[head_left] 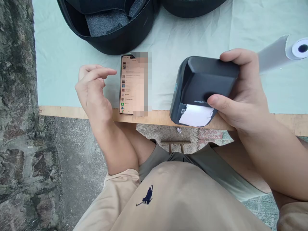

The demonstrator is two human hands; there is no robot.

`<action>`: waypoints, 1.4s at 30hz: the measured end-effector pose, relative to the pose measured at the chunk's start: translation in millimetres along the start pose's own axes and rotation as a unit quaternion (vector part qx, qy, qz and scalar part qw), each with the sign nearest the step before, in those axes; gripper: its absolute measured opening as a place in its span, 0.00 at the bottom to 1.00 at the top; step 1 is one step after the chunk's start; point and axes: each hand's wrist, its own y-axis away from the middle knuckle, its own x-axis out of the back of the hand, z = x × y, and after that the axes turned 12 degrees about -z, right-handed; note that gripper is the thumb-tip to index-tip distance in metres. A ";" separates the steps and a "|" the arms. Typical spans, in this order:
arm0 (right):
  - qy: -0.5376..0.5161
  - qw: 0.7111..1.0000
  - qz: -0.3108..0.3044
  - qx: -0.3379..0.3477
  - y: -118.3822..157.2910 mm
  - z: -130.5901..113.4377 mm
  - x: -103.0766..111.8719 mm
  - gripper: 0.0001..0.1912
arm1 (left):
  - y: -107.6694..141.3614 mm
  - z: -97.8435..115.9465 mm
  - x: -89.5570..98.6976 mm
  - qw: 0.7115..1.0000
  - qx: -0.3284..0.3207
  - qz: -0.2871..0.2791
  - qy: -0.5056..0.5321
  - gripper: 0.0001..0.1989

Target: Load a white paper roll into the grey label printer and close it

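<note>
My right hand (249, 93) grips a black handheld label printer (208, 80), thumb on its near face and fingers around the far side. Torn-edged white label paper (196, 115) sticks out of the printer's slot, below the lettering NIIMBOT. Left of the printer a smartphone (131, 85) lies on the table with its screen lit, showing a list of rows; its right part is blurred out by pixel blocks. Beside the phone's left edge hovers my left hand (93, 88), holding nothing. Its index finger points toward the screen without visibly touching it, and the other fingers are partly bent.
An unzipped black case (120, 37) with grey foam inside stands at the back left, and a second black case (192, 8) is beyond. At right lies a partly unrolled roll of paper (298, 49). The pale cloth stops short of the wooden table edge (64, 111).
</note>
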 end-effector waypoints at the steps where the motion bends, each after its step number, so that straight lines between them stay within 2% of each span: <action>1: 0.002 1.000 0.001 0.000 -0.1 0.1 0.0 0.30 | 0.2 0.1 0.2 1.000 0.005 -0.005 -0.003 0.21; 7: 0.007 1.000 0.004 0.001 0.6 -0.6 0.4 0.30 | -0.5 1.9 1.8 0.999 0.016 -0.039 -0.028 0.23; 14: 0.014 1.000 0.001 -0.004 0.3 -2.0 -0.2 0.30 | -3.7 -12.3 2.7 0.987 0.007 -0.099 -0.127 0.25; 21: 0.008 1.000 0.010 -0.009 0.0 0.2 -0.2 0.31 | -4.9 4.2 -8.5 0.944 0.150 -0.152 -0.252 0.30; 23: 0.011 1.000 0.010 -0.010 0.4 0.0 -0.5 0.31 | -5.4 3.2 -7.5 0.953 0.125 -0.137 -0.238 0.33; 25: 0.009 1.000 0.011 -0.013 0.6 -0.6 -0.8 0.31 | -5.1 -2.1 -5.1 0.971 0.064 -0.116 -0.198 0.36; 28: 0.006 1.000 0.011 -0.015 0.4 -1.4 -0.7 0.30 | -2.9 -8.8 -2.9 0.987 -0.001 -0.095 -0.129 0.33; 35: 0.001 1.000 0.001 0.000 0.1 0.6 0.0 0.31 | 6.7 10.2 -7.4 0.999 0.005 -0.016 0.030 0.27; 42: -0.008 1.000 0.003 0.001 0.1 1.1 -0.1 0.31 | 4.4 18.6 -9.3 0.998 0.002 0.047 0.034 0.23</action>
